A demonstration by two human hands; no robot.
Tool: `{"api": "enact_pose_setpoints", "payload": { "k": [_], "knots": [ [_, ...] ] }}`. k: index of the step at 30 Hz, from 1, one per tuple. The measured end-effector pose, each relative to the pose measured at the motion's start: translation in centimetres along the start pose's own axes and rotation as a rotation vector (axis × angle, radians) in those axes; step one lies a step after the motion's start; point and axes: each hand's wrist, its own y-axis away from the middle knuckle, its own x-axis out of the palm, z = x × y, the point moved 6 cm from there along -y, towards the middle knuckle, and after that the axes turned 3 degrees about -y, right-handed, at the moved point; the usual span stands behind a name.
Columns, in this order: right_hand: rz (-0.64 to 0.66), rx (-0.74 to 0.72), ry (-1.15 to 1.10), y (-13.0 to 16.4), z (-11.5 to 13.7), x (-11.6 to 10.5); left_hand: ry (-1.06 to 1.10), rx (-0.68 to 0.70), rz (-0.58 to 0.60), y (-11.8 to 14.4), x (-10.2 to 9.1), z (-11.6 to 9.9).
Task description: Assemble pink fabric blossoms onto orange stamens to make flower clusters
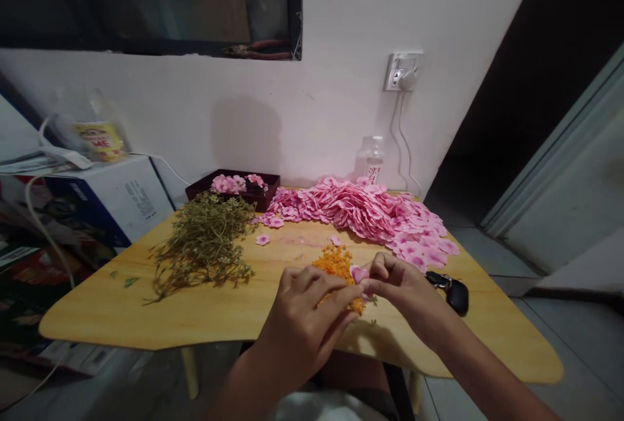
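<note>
In the head view, two hands meet over a wooden table (121, 317). The left hand (302, 314) and right hand (397, 284) pinch one pink fabric petal (359, 273) between curled fingertips, above one heap of small orange pieces (336, 260). One large pile of pink petals (370, 213), one bundle of wiry green stems (205, 245), one dark tray (234, 182) and one black key fob (455, 294) lie around.

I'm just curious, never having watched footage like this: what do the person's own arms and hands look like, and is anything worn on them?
Both are bare: the left hand and right hand show no gloves, rings, watch or sleeves as far as the forearms are visible.
</note>
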Motion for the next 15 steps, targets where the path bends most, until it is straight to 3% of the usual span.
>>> {"api": "enact_pose_setpoints", "payload": {
  "k": [4, 8, 12, 13, 15],
  "knots": [
    [0.023, 0.096, -0.053, 0.4, -1.0, 0.8, -0.077, 0.098, -0.005, 0.6, -0.5, -0.7],
    [0.073, 0.151, -0.048, 0.1, -1.6, 1.7, 0.102, 0.01, 0.016, 1.2, -0.8, -0.1],
    [0.169, 0.097, 0.179, -3.5, -2.8, 2.4, 0.401, -0.299, 0.027, 2.5, -0.3, 3.1],
    [0.199, 0.029, 0.316, -5.1, -3.0, 2.7, 0.416, -0.416, -0.009, 3.0, -0.3, 4.4],
    [0.18, -0.183, 0.805, -8.9, -3.1, 3.6, 0.428, -0.655, -0.146, 4.6, -0.6, 7.1]
  ]
}}
